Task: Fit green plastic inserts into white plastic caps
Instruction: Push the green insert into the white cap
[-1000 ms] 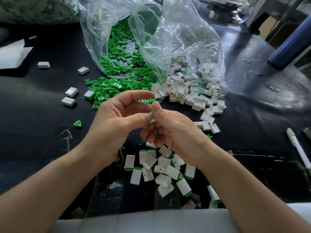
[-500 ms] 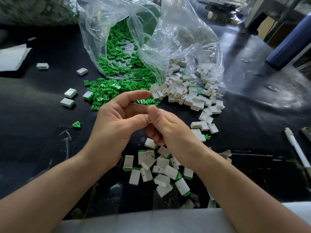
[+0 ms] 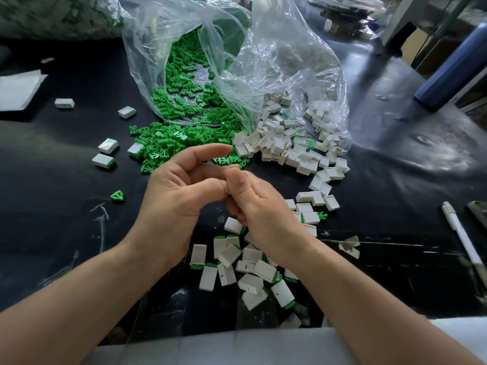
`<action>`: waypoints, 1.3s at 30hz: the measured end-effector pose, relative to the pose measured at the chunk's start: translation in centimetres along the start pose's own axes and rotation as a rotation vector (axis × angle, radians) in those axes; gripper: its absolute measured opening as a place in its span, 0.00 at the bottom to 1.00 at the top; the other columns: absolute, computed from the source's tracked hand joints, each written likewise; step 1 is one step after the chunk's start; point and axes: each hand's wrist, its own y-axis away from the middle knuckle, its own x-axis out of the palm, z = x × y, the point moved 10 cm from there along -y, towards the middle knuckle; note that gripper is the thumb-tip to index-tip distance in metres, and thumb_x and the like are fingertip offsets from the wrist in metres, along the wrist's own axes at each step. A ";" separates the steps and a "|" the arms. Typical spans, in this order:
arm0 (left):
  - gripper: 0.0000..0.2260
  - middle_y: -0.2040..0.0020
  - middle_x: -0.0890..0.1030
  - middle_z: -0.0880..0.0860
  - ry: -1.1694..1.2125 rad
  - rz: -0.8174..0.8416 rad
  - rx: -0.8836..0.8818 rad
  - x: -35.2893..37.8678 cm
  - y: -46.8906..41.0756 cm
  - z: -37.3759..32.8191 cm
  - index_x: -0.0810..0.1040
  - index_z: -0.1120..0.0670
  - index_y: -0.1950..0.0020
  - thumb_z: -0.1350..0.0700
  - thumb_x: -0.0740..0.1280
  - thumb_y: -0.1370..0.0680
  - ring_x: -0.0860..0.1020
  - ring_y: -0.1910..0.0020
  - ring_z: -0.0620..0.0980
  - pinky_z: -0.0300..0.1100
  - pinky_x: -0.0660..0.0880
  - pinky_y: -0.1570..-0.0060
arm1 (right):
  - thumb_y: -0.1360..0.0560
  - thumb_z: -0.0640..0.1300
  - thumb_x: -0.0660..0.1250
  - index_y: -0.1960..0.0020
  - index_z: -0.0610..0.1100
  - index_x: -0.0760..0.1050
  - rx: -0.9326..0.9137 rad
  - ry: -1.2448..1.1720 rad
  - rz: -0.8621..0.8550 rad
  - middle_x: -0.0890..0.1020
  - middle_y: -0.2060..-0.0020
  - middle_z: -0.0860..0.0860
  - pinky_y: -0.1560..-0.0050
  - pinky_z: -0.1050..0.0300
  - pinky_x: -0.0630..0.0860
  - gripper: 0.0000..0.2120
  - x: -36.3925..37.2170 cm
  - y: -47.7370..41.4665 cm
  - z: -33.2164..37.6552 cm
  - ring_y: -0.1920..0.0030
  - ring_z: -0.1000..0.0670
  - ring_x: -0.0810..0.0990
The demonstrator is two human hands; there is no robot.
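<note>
My left hand (image 3: 174, 196) and my right hand (image 3: 261, 206) meet thumb to thumb above the black table. Their curled fingers close on a small white cap that is almost wholly hidden between them. My left forefinger arches over the top. Loose green inserts (image 3: 168, 143) spill from a clear plastic bag (image 3: 276, 61) just beyond my hands. Empty white caps (image 3: 284, 151) lie in a heap to the right of them. Under my wrists lies a pile of caps with green inserts fitted (image 3: 247, 264).
A single green insert (image 3: 117, 195) lies left of my left hand. A few fitted caps (image 3: 108, 146) sit further left. A white pen (image 3: 461, 233) lies at the right edge, a dark blue cylinder (image 3: 453, 64) at the far right, white paper (image 3: 18, 90) at the far left.
My hands have closed tighter together. The white cap that showed between the thumbs a second ago is now covered by them.
</note>
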 end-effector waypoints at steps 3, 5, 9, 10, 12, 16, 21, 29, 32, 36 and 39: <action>0.20 0.66 0.83 0.55 0.012 -0.013 -0.009 -0.1 0.0 0.0 0.77 0.58 0.53 0.71 0.70 0.42 0.80 0.70 0.51 0.38 0.77 0.71 | 0.21 0.54 0.49 0.47 0.37 0.74 -0.010 0.015 -0.008 0.69 0.71 0.57 0.64 0.60 0.62 0.24 -0.1 0.0 0.1 0.72 0.61 0.67; 0.20 0.66 0.83 0.55 0.019 -0.016 -0.015 -0.1 -0.1 0.0 0.77 0.58 0.53 0.72 0.70 0.43 0.80 0.71 0.51 0.38 0.77 0.71 | 0.20 0.54 0.49 0.47 0.36 0.74 -0.015 0.026 -0.010 0.69 0.71 0.57 0.64 0.60 0.62 0.24 -0.1 0.0 0.2 0.71 0.61 0.67; 0.18 0.67 0.83 0.55 0.021 -0.032 -0.016 -0.3 -0.1 0.1 0.78 0.58 0.54 0.72 0.66 0.40 0.80 0.70 0.50 0.37 0.77 0.71 | 0.21 0.54 0.49 0.47 0.36 0.74 -0.011 0.027 -0.011 0.69 0.71 0.56 0.63 0.60 0.63 0.24 -0.1 0.1 0.1 0.71 0.60 0.67; 0.16 0.67 0.83 0.55 0.021 -0.036 -0.014 -0.3 0.0 0.2 0.78 0.58 0.54 0.72 0.65 0.38 0.80 0.70 0.50 0.37 0.77 0.71 | 0.21 0.54 0.49 0.47 0.36 0.74 -0.012 0.024 -0.010 0.69 0.70 0.56 0.63 0.60 0.63 0.25 -0.1 0.1 0.1 0.70 0.59 0.68; 0.16 0.67 0.83 0.55 0.014 -0.040 -0.013 -0.3 0.0 0.2 0.78 0.58 0.54 0.76 0.65 0.34 0.80 0.70 0.49 0.36 0.76 0.72 | 0.21 0.54 0.48 0.46 0.35 0.74 -0.016 0.023 -0.004 0.70 0.69 0.55 0.61 0.58 0.64 0.25 0.0 0.1 0.1 0.69 0.58 0.68; 0.16 0.67 0.83 0.55 0.020 -0.040 -0.013 -0.2 0.1 0.1 0.77 0.58 0.54 0.77 0.62 0.31 0.80 0.70 0.49 0.36 0.76 0.72 | 0.20 0.54 0.49 0.46 0.36 0.74 -0.017 0.019 0.003 0.70 0.68 0.55 0.59 0.55 0.64 0.24 0.2 0.1 0.1 0.67 0.57 0.68; 0.16 0.68 0.82 0.55 0.045 -0.051 -0.022 -0.3 0.1 0.2 0.77 0.59 0.54 0.76 0.64 0.35 0.80 0.70 0.49 0.36 0.76 0.72 | 0.20 0.54 0.49 0.44 0.38 0.75 -0.022 0.035 -0.008 0.70 0.69 0.57 0.60 0.55 0.65 0.24 0.1 0.1 0.2 0.67 0.58 0.68; 0.17 0.69 0.81 0.55 0.084 -0.054 -0.042 -0.3 0.1 0.5 0.77 0.59 0.54 0.74 0.64 0.38 0.79 0.72 0.49 0.36 0.75 0.73 | 0.20 0.54 0.49 0.45 0.37 0.75 -0.018 0.003 0.016 0.71 0.67 0.55 0.60 0.57 0.64 0.24 0.4 -0.1 0.1 0.67 0.57 0.68; 0.20 0.69 0.81 0.54 0.087 -0.026 -0.064 -0.2 -0.1 0.7 0.76 0.59 0.50 0.73 0.65 0.39 0.77 0.76 0.50 0.38 0.75 0.74 | 0.21 0.55 0.49 0.52 0.38 0.77 -0.006 -0.114 0.054 0.72 0.69 0.54 0.64 0.63 0.65 0.25 0.4 0.0 0.1 0.70 0.59 0.67; 0.22 0.66 0.83 0.52 0.093 0.019 -0.086 0.1 -0.3 0.8 0.74 0.59 0.46 0.68 0.70 0.39 0.80 0.72 0.49 0.38 0.77 0.71 | 0.29 0.65 0.46 0.59 0.36 0.78 0.038 -0.203 0.092 0.72 0.74 0.52 0.71 0.67 0.64 0.36 0.0 -0.1 0.0 0.73 0.58 0.67; 0.18 0.62 0.85 0.53 0.062 -0.016 -0.081 -0.4 -0.4 0.8 0.76 0.56 0.48 0.63 0.67 0.38 0.82 0.67 0.47 0.36 0.78 0.67 | 0.32 0.67 0.47 0.66 0.43 0.78 0.053 -0.123 -0.003 0.74 0.76 0.53 0.68 0.64 0.66 0.32 -1.6 -0.3 -0.1 0.75 0.59 0.69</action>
